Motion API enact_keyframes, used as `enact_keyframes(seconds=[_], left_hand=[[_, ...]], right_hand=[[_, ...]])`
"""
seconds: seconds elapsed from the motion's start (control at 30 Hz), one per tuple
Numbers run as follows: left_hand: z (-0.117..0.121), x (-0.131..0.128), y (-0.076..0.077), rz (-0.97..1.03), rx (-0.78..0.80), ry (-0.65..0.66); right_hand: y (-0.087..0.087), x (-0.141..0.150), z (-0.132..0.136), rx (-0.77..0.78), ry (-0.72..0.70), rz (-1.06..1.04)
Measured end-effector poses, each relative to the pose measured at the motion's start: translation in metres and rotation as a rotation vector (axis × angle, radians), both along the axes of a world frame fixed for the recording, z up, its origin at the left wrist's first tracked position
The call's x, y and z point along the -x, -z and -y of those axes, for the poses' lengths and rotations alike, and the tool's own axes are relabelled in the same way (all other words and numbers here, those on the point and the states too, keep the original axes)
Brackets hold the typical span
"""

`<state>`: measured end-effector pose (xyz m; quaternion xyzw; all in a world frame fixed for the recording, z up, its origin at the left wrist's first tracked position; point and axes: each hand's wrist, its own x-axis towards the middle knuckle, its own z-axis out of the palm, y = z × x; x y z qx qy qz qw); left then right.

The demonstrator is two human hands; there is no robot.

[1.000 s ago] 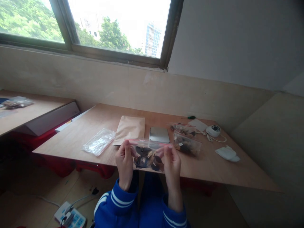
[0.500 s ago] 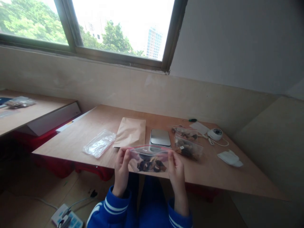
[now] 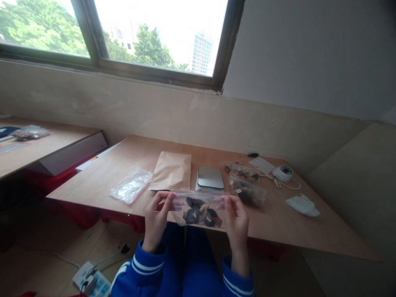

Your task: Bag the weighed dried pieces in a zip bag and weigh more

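Currently, a clear zip bag (image 3: 198, 209) of dark pieces is held up over the near edge of the tabletop (image 3: 278, 218), its top corners pinched by the left hand (image 3: 156, 215) and right hand (image 3: 236, 218); a brown paper pouch (image 3: 172, 176) lies behind.

We've got the zip bag (image 3: 198, 209) at the table's (image 3: 278, 222) near edge, between our left hand (image 3: 156, 216) and right hand (image 3: 236, 218). Behind it lie the envelope (image 3: 172, 171) and scale (image 3: 210, 177); two filled bags (image 3: 247, 192) toward the right edge.
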<state>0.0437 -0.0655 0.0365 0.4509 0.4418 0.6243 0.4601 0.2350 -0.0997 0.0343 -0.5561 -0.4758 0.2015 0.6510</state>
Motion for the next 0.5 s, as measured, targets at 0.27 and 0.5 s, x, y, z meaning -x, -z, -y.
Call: enact_keyframes(seconds=[0.27,0.5], left_hand=[[0.007,0.001,-0.003,-0.026,-0.061,-0.003],[0.01,-0.009,-0.009,-0.01,-0.067,-0.074]], right_hand=[[0.003,0.0,0.003,-0.049,0.059,-0.033],[-0.005,0.004,0.002,-0.098,0.069,-0.129]])
